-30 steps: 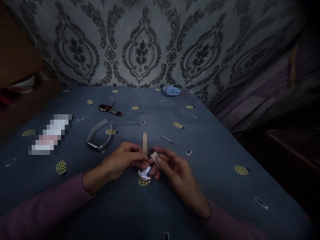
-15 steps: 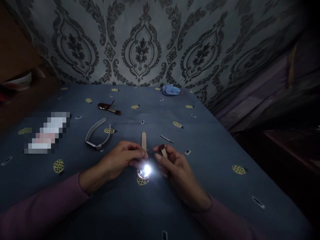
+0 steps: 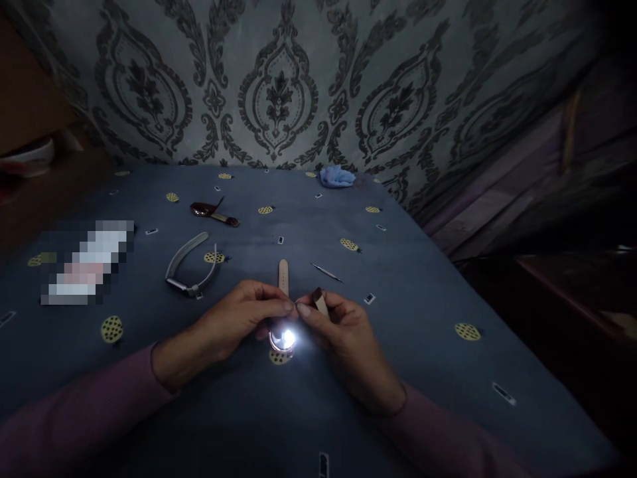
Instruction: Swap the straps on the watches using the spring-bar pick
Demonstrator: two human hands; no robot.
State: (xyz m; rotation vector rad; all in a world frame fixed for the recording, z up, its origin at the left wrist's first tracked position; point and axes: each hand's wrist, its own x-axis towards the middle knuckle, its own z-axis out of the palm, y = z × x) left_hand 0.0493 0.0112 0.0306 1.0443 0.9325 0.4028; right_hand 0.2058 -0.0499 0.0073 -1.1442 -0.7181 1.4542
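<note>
A round watch (image 3: 282,337) lies on the table below my fingers, its face lit by a bright glare. Beyond my left fingers a beige strap piece with holes (image 3: 283,275) points away; whether it joins the watch is hidden. My left hand (image 3: 237,320) is closed, thumb against fingers, pinching a small thin pin whose tip barely shows. In my closed right hand (image 3: 348,335) is a short watch strap piece (image 3: 320,302), brown on one face and beige on the other. The fingertips of both hands almost meet above the watch. A slim double-ended metal tool (image 3: 326,272) lies just beyond my right hand.
A grey-banded watch (image 3: 182,286) lies left of my hands, with a brown-strapped watch (image 3: 213,214) behind it. Further left is a blurred-out flat object (image 3: 92,262). A crumpled blue cloth (image 3: 337,176) sits at the table's back edge, near the patterned wall.
My right hand has moved left with the strap piece, bringing its fingertips up to those of my left hand. The whole view has shifted slightly.
</note>
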